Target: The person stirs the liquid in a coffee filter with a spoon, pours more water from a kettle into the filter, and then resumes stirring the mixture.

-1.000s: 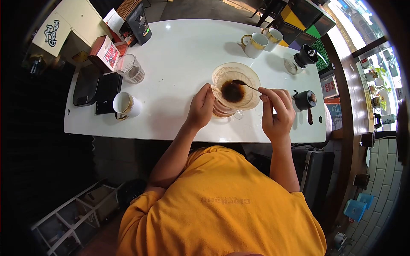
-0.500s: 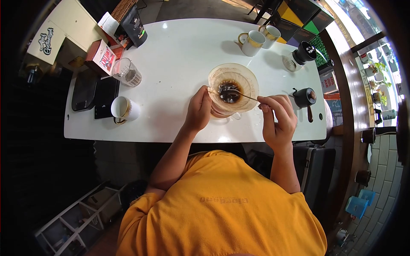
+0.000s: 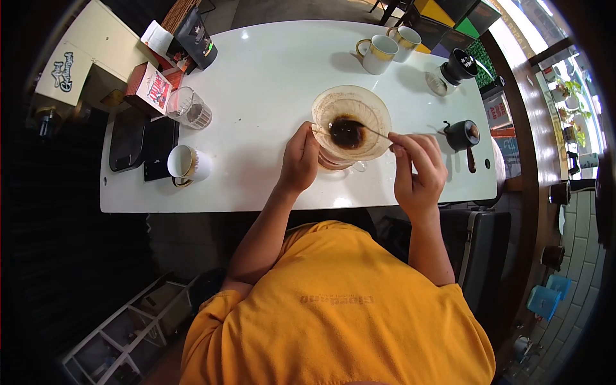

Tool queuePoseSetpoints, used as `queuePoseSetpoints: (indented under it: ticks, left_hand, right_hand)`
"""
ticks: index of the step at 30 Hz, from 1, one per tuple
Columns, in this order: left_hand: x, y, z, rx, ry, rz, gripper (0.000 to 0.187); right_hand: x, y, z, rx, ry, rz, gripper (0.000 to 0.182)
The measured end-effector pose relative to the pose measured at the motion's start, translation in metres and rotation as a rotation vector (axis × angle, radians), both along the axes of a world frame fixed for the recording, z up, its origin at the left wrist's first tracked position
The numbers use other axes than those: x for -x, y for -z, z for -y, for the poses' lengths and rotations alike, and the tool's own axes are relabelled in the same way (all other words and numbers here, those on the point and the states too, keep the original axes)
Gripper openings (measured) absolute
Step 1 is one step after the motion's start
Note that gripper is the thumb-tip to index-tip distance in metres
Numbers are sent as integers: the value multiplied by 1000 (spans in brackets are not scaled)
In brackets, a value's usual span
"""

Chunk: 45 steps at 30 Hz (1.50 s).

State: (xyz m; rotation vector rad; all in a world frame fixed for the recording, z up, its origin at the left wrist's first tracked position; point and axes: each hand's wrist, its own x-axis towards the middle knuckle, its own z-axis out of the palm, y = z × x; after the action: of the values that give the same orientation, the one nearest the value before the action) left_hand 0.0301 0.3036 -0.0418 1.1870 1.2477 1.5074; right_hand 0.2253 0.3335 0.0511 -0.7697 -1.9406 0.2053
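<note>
A cone dripper with a paper filter [image 3: 375,109] stands on a glass server, with dark liquid coffee [image 3: 347,133] in its middle. My left hand [image 3: 299,158] holds the dripper at its left edge, fingers closed. Between the thumb and fingers of my right hand [image 3: 420,172], on the right side, is the handle of a thin metal spoon [image 3: 378,132]. The spoon reaches over the filter and its tip is down in the dark coffee, hidden. The server beneath is mostly covered by the dripper.
On the white table [image 3: 256,77], a white cup [image 3: 188,163], a glass [image 3: 190,109] and a black scale [image 3: 160,149] are at the left. Two mugs [image 3: 380,54] stand at the back. A grinder [image 3: 459,67] and a black kettle [image 3: 461,135] are at the right.
The spoon's bowl, visible in the coffee before, has sunk out of sight. The coffee surface looks slightly smaller. The whole view has shifted a little.
</note>
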Motion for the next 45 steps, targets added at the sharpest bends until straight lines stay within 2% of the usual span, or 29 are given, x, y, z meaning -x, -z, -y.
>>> queuePoseSetpoints:
  ticks: [5,11,16,29,31,38,45]
  left_hand:
    - [1,4,-1,2,4,-9,26]
    - [1,3,0,20,-12,-25,26]
    - [3,11,-1,60,1,20,27]
    - [1,4,-1,64,-14,7,26]
    - [1,3,0,51,-25,-6,26]
    - [0,5,0,46,-29,11,26]
    - [0,0,1,43,-24,14,27]
  right_hand:
    - [-1,5,-4,-7,24,-18,17]
    - [1,15,-4,99,54,-44,13]
    - [3,18,5,310,102,-126,9]
    - [-1,33,16,419,73,-222,11]
    - [-1,34,19,466,40,-311,12]
    - [-2,36,27,458,7,-334,12]
    - [-8,28,22,221,-66,-185,16]
